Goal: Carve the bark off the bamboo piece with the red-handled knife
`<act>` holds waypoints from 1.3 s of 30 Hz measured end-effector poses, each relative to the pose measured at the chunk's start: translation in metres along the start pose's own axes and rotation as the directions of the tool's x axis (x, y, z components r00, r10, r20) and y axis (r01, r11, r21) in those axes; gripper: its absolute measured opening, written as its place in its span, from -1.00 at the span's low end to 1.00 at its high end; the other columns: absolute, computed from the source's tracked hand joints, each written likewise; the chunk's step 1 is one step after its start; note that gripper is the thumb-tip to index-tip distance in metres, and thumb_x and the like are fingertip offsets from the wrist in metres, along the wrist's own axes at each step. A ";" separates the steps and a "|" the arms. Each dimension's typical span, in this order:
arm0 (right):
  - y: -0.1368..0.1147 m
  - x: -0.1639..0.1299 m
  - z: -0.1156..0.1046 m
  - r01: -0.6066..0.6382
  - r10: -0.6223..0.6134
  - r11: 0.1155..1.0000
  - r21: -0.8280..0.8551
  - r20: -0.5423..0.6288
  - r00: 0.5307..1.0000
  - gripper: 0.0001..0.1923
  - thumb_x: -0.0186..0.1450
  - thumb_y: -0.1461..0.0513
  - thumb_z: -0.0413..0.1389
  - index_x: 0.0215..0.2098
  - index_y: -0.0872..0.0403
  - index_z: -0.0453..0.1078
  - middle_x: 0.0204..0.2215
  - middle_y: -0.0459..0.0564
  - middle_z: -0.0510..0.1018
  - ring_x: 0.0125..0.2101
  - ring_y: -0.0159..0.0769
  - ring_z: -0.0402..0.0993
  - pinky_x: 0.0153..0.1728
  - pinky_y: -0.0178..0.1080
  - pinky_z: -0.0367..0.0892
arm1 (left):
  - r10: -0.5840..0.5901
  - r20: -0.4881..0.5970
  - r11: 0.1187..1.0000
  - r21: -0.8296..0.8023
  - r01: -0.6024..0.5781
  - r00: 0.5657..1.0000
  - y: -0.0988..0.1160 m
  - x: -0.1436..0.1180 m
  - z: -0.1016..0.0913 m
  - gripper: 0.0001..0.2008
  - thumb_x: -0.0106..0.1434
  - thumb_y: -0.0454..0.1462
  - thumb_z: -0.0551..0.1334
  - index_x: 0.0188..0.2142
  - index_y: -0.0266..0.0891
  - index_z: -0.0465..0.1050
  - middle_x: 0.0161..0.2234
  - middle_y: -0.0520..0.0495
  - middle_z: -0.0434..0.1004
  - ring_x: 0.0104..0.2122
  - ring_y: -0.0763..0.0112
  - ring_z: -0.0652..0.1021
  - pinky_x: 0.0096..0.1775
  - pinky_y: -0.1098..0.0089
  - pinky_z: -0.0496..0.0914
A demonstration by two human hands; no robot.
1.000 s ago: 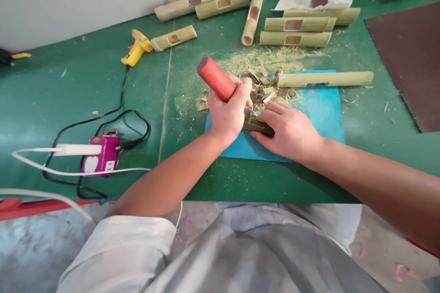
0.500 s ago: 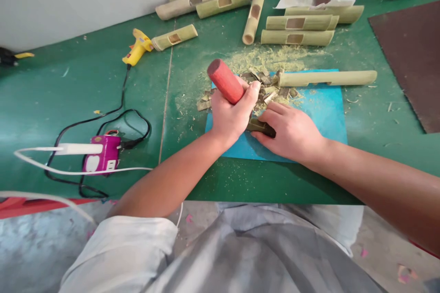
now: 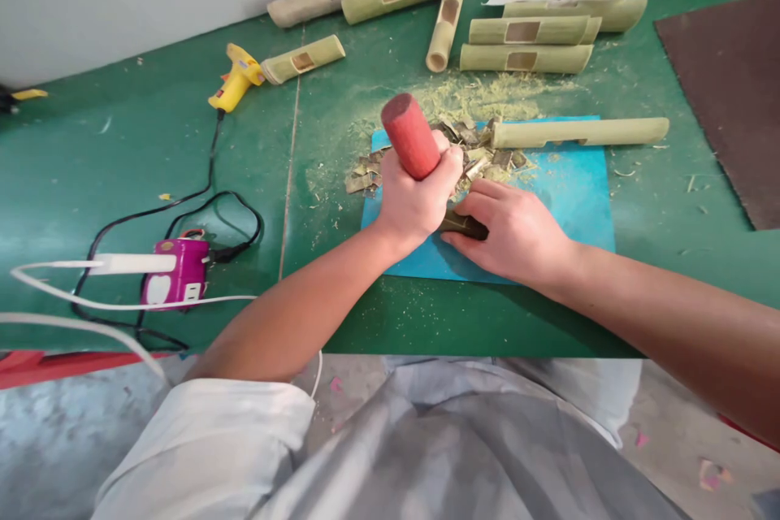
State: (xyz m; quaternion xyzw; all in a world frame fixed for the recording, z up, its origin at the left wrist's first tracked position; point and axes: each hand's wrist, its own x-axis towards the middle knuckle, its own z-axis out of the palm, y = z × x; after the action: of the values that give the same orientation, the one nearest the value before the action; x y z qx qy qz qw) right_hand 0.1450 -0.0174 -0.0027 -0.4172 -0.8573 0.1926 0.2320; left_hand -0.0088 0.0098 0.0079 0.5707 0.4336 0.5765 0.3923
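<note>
— Where do we stand? Our left hand [image 3: 418,207] has its fingers wrapped tight round the red wooden handle [image 3: 411,136], which tilts up and away from us; whatever blade it carries is hidden under the fist.

— And our right hand [image 3: 517,231] lies flat, fingers pressed down on the dark bamboo piece [image 3: 464,224], pinning it to the blue mat [image 3: 566,195] rather than closing round it. The piece sits just between our two hands, near the mat's middle.

— That is our worry. The right fingertips are touching the piece right beside the tool's working end. If the tool skids off the hard skin, we judge it could run straight into them.

— The piece may also slide: the mat is littered with bamboo chips [image 3: 469,154] and sawdust, so our grip on it is poor.

— And the long bamboo tube [image 3: 578,132] lies near on the mat's far edge; a jolt could send it rolling across the worktop [image 3: 152,146].
</note>
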 end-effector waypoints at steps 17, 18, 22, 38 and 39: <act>-0.002 0.000 0.002 0.030 -0.032 0.997 -0.076 -0.030 0.999 -0.86 0.28 0.20 0.18 -0.40 0.08 0.37 -0.39 0.03 0.44 -0.41 -0.26 0.28 -0.38 -0.21 0.17 | 0.125 -0.068 0.992 0.045 -0.122 0.990 -0.007 -0.001 -0.001 -0.44 0.26 0.11 0.36 -0.62 -0.19 0.26 -0.60 0.07 0.27 -0.56 0.51 0.33 -0.41 0.32 0.34; -0.002 0.000 0.002 0.028 -0.031 0.996 -0.081 -0.029 0.999 -0.86 0.28 0.20 0.18 -0.40 0.08 0.37 -0.38 0.03 0.45 -0.40 -0.26 0.28 -0.38 -0.21 0.17 | 0.134 -0.050 0.990 0.048 -0.131 0.990 -0.008 -0.001 -0.002 -0.45 0.28 0.09 0.35 -0.61 -0.19 0.25 -0.59 0.07 0.26 -0.55 0.51 0.33 -0.41 0.33 0.33; -0.003 0.000 0.003 0.025 -0.028 0.995 -0.094 -0.033 0.999 -0.86 0.28 0.19 0.18 -0.40 0.08 0.38 -0.39 0.03 0.45 -0.41 -0.27 0.27 -0.39 -0.21 0.17 | 0.194 0.046 0.980 0.047 -0.196 0.980 -0.010 -0.002 -0.008 -0.49 0.42 0.04 0.22 -0.56 -0.19 0.28 -0.57 0.05 0.28 -0.53 0.50 0.34 -0.43 0.33 0.28; -0.006 -0.003 0.006 0.047 -0.057 0.984 -0.173 -0.050 0.997 -0.88 0.32 0.20 0.16 -0.35 0.08 0.42 -0.35 0.06 0.50 -0.36 -0.22 0.35 -0.37 -0.20 0.23 | 0.241 0.011 0.967 0.089 -0.241 0.971 -0.012 -0.001 -0.008 -0.51 0.39 0.02 0.25 -0.56 -0.19 0.25 -0.57 0.07 0.28 -0.56 0.54 0.30 -0.44 0.36 0.29; -0.005 -0.004 0.005 0.057 -0.067 0.983 -0.173 -0.055 0.996 -0.88 0.32 0.20 0.16 -0.35 0.08 0.42 -0.35 0.06 0.50 -0.37 -0.23 0.35 -0.37 -0.20 0.23 | 0.206 0.024 0.975 0.080 -0.207 0.978 -0.008 0.000 -0.009 -0.55 0.36 -0.03 0.29 -0.56 -0.20 0.27 -0.57 0.08 0.29 -0.56 0.55 0.31 -0.44 0.37 0.30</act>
State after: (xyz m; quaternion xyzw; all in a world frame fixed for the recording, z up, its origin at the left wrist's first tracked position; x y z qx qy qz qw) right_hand 0.1409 -0.0241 -0.0051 -0.4143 -0.8759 0.0980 0.2271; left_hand -0.0183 0.0123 0.0004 0.6328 0.3923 0.5914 0.3096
